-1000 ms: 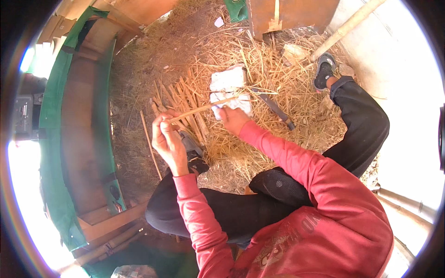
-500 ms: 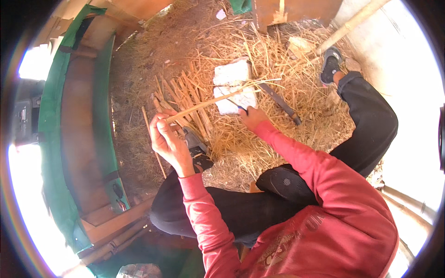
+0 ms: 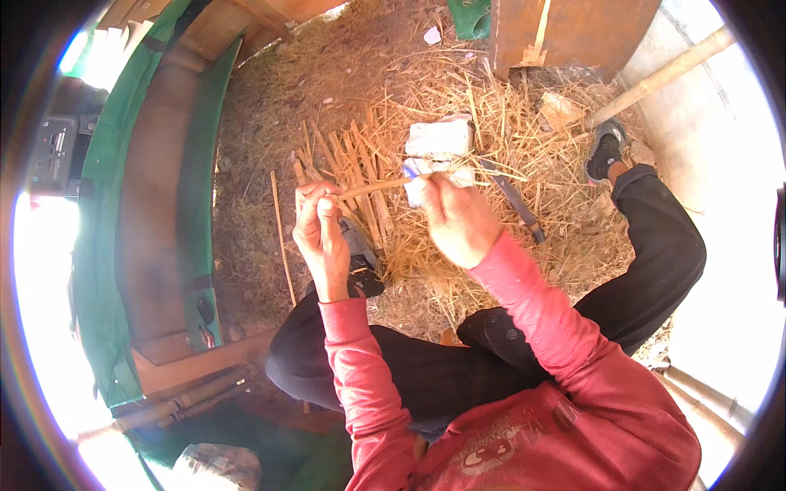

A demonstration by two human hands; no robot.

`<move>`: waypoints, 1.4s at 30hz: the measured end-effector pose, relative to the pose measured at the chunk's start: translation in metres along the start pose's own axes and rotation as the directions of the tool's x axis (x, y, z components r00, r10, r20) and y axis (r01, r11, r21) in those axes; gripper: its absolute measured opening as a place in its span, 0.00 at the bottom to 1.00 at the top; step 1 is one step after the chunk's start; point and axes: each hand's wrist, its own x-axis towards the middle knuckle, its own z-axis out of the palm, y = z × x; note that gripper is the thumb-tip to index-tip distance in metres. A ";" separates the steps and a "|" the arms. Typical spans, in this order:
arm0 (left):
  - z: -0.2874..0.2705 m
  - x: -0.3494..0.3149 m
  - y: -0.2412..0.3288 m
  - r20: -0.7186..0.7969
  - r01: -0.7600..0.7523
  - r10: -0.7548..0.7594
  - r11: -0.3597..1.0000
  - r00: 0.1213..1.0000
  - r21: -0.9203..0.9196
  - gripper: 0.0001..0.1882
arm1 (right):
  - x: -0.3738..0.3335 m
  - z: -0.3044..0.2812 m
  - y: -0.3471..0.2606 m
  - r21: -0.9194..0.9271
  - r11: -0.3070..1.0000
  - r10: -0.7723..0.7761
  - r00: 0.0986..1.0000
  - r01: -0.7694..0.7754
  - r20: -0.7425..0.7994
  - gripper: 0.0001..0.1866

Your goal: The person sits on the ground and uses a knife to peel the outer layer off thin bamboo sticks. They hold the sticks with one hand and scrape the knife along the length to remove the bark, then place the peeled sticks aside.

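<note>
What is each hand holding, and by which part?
Left hand: the thin strip, by its left end. Right hand: what it grips cannot be told.

From the right hand, a thin wood strip bars the way between 9 and 10 o'clock, reaching across to the left hand. At 8, over loose straw, a gap opens between the forearms. White blocks stand at 12, piled sticks at 10. A big knife lies between 1 and 3; beyond it, there is room up to the bent right leg.
</note>
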 end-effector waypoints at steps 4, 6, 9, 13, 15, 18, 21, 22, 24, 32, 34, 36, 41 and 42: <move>0.009 -0.002 0.010 0.091 -0.022 0.033 0.993 0.995 -0.115 0.11 | -0.003 0.061 0.012 0.165 0.986 0.023 1.000 -0.020 -0.014 0.20; 0.008 -0.005 0.013 0.102 -0.003 0.016 0.991 0.995 -0.132 0.11 | -0.002 0.068 0.013 0.087 0.985 0.143 0.988 -0.147 0.060 0.21; 0.005 -0.006 0.014 0.047 0.026 -0.020 0.991 0.999 -0.133 0.10 | -0.001 0.063 0.011 -0.011 0.975 0.222 0.967 -0.223 0.125 0.20; 0.014 -0.011 0.017 0.127 -0.030 0.041 0.996 0.991 -0.088 0.10 | -0.002 0.095 0.126 -0.281 0.943 0.218 0.969 -0.177 0.119 0.17; 0.020 -0.002 0.017 0.123 -0.059 0.076 0.989 0.989 -0.132 0.11 | 0.005 0.087 0.131 -0.305 0.947 0.136 0.986 -0.100 0.100 0.17; 0.014 -0.006 0.013 0.118 -0.031 0.045 0.993 0.992 -0.111 0.11 | -0.012 0.068 0.062 0.005 0.985 0.172 0.976 -0.174 0.133 0.17; 0.030 -0.006 0.014 0.116 -0.022 0.046 0.980 0.992 -0.198 0.11 | 0.002 0.103 0.108 -0.107 0.982 0.147 0.985 -0.156 -0.094 0.22; 0.035 -0.006 0.016 0.125 -0.011 0.036 0.980 0.992 -0.197 0.10 | 0.008 0.101 0.130 -0.048 0.924 0.380 0.925 -0.380 -0.020 0.24; 0.034 -0.003 0.018 0.123 -0.058 0.080 0.983 0.989 -0.173 0.11 | 0.011 0.103 0.139 -0.023 0.966 0.256 0.962 -0.259 -0.099 0.25; 0.030 -0.005 0.012 0.088 -0.062 0.073 0.991 0.993 -0.122 0.11 | 0.017 0.129 0.182 -0.107 0.905 0.420 0.906 -0.413 0.055 0.26; 0.033 -0.002 0.011 0.056 -0.050 0.058 0.990 0.997 -0.133 0.11 | 0.015 0.138 0.190 -0.149 0.957 0.242 0.968 -0.248 -0.061 0.26; 0.024 -0.008 0.005 0.007 -0.005 0.006 0.991 1.000 -0.136 0.11 | 0.015 0.131 0.161 -0.029 0.959 0.281 0.960 -0.281 0.006 0.26; 0.032 -0.004 0.009 0.068 -0.057 0.066 0.990 0.995 -0.130 0.12 | 0.039 0.148 0.252 -0.220 0.891 0.403 0.915 -0.396 -0.015 0.32; 0.033 -0.006 0.010 0.058 -0.042 0.050 0.991 0.997 -0.128 0.12 | 0.044 0.151 0.255 -0.133 0.814 0.566 0.824 -0.565 -0.031 0.34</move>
